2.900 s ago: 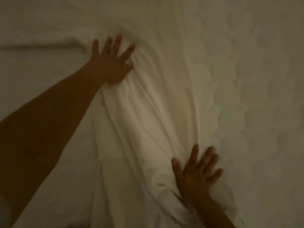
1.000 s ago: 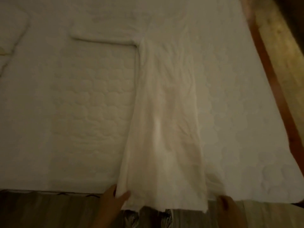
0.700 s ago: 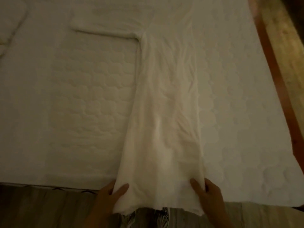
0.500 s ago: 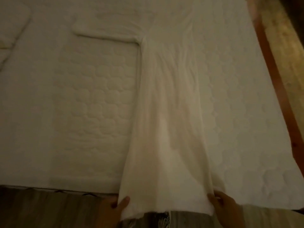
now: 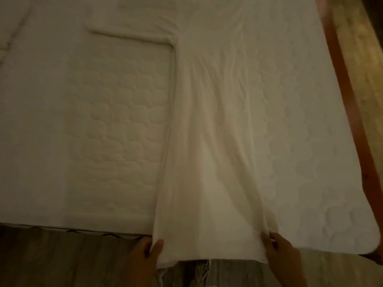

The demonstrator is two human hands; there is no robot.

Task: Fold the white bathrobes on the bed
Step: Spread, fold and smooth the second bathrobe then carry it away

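— Hands first: our left hand point(image 5: 145, 257) pinches the near left corner of the long white cloth bathrobe point(image 5: 209, 141). Thumb on top of the hem, other fingers hidden under it.
— And the right?
— Our right hand point(image 5: 281, 253) grips the near right corner in like fashion: thumb laid on the cloth, fingers bent beside the edge. Both hands sit just off the near edge of the white quilted bed point(image 5: 93, 141).
— Where do we log the robe?
— Lengthwise on the bed, right of centre, lying as a long narrow strip. Its hem overhangs the near edge between our two hands. One sleeve point(image 5: 128, 30) lies flat at the far end, pointing left.
— Creases?
— Soft wrinkles run along the upper half; the lower half looks smoother.
— Surroundings?
— We note a reddish-brown wooden rail point(image 5: 342, 90) along the bed's right side. Grey wood-look floor point(image 5: 51, 255) shows below the near edge. Something dark and fringed point(image 5: 199, 270) shows under the hem; we cannot tell what it is. Light is dim and detail is soft.
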